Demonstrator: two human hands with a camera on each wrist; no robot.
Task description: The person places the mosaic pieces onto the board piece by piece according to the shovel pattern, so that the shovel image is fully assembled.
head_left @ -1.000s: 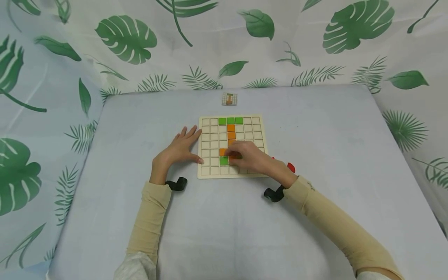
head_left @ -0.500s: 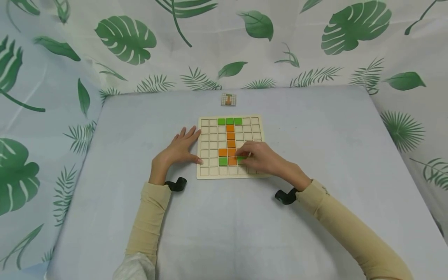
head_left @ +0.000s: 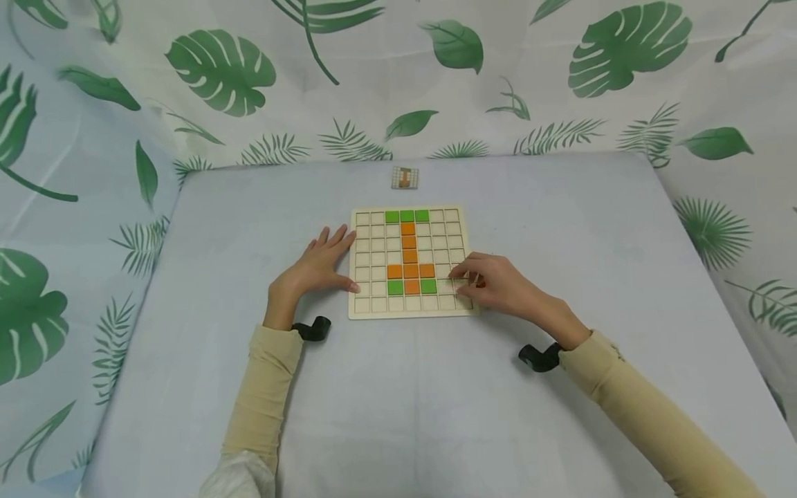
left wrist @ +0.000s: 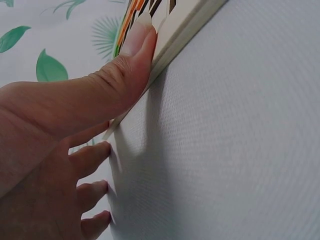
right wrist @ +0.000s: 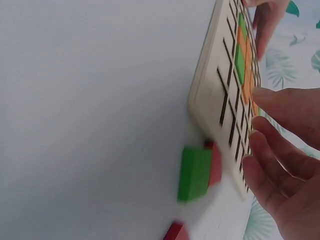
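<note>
A pale wooden grid board (head_left: 364, 304) lies on the table, bearing an upright line of orange tiles (head_left: 409, 242) with green tiles (head_left: 407, 216) across the top. Lower down, an orange tile sits on each side of the line, and green tiles flank its foot. My left hand (head_left: 314, 266) rests at the board's left edge with spread fingers; its thumb (left wrist: 135, 45) lies on the rim and the other fingertips touch the table. Over the board's right side, my right hand (head_left: 501, 280) hovers with loosely bent fingers, thumb and fingertips apart, nothing between them.
Beyond the board lies a small pattern card (head_left: 405, 178). In the right wrist view, a green block (right wrist: 194, 174) and a red block (right wrist: 215, 162) lie beside the board, with another red block (right wrist: 176, 232) nearer. Leaf-printed cloth stands behind the table.
My right hand has moved right, off the tiles, uncovering the lower rows, including an orange tile and a green tile right of the line. The left hand has stayed at the board's edge.
</note>
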